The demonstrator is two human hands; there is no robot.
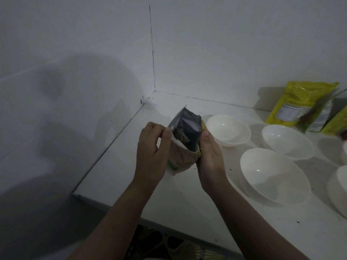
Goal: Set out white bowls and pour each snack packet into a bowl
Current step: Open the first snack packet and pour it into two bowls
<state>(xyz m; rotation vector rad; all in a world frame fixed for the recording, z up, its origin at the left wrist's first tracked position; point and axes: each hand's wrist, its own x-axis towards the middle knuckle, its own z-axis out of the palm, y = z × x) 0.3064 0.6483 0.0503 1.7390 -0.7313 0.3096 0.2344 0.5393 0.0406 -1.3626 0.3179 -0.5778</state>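
Note:
Both hands hold one snack packet (183, 145) above the white counter, its torn top spread wide so the silver lining shows. My left hand (153, 152) pinches the left edge of the mouth. My right hand (209, 156) grips the right side. Three white bowls stand to the right and look empty: one just past the packet (229, 129), one nearer me (274, 173), one further right (289, 142). Part of another bowl (340, 186) shows at the right edge.
Yellow-green snack packets (300, 104) lean against the back wall at the far right. White walls meet in a corner behind the packet. The counter edge (116, 204) runs below my forearms, with a patterned floor mat beneath.

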